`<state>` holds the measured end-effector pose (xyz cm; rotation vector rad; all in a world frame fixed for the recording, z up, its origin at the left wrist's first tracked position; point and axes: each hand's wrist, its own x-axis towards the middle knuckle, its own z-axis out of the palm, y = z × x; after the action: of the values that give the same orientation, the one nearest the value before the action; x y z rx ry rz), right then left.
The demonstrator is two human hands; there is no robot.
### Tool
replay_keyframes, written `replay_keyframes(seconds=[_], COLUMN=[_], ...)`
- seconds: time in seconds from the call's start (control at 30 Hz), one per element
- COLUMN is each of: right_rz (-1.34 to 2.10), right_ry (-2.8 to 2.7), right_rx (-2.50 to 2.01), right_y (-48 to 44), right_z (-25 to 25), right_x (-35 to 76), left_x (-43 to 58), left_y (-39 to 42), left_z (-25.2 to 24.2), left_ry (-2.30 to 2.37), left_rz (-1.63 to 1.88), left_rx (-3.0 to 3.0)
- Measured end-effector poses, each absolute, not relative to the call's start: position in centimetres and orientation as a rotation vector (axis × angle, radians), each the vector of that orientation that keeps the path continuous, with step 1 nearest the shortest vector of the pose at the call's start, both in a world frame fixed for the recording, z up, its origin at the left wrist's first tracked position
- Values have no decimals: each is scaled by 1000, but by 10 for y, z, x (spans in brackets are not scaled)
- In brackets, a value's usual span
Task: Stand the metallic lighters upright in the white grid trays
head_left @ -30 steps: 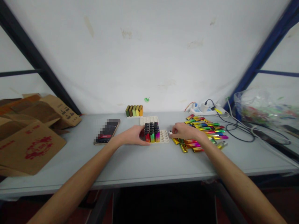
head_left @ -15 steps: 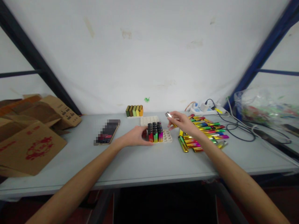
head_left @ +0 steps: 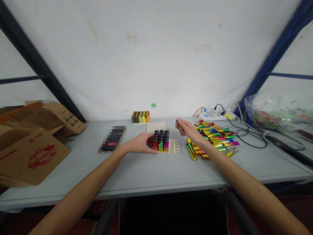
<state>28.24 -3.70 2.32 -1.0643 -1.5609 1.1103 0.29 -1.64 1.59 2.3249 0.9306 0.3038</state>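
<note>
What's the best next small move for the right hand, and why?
I'd probably lower the dark-tipped item, likely a lighter, from the right hand into a hole beside the standing lighters. The near tray shows bare holes on its right, and the left hand sits at the lighters' left side, seemingly steadying them.

Lighters (head_left: 160, 141) with black tops are standing upright in close rows, their front bodies shining red, green-yellow and purple-yellow. They are filling the left part of a pale tray (head_left: 174, 147), which is lying flat, showing open round wells at right. Another lighter (head_left: 176, 121) is sitting mostly hidden in the right hand (head_left: 184, 127), only its dark end showing.
</note>
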Motion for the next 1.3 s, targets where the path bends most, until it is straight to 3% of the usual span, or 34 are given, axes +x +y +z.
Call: replay_keyframes(seconds=[0.13,0.37,0.97,1.2,1.3], right_rz=[990,487,543,342,445], right_ry=[-1576,-1754,-1886,-2020,-2080], right_rx=[-1118,-1276,-1165,-1216,-1201], right_y=[-39,-43,-33,-36,-36], right_z=[17,19,19,21,17], right_x=[279,276,291,292,288], left_x=[1,-1,3,2,1], left_y=[-13,-10,-14,-8,-6], left_z=[15,17,18,14,13], left_ry=[876,881,974,996,1016], left_rz=[289,256,257,297,278], left_rx=[2264,2281,2369,2365,2366])
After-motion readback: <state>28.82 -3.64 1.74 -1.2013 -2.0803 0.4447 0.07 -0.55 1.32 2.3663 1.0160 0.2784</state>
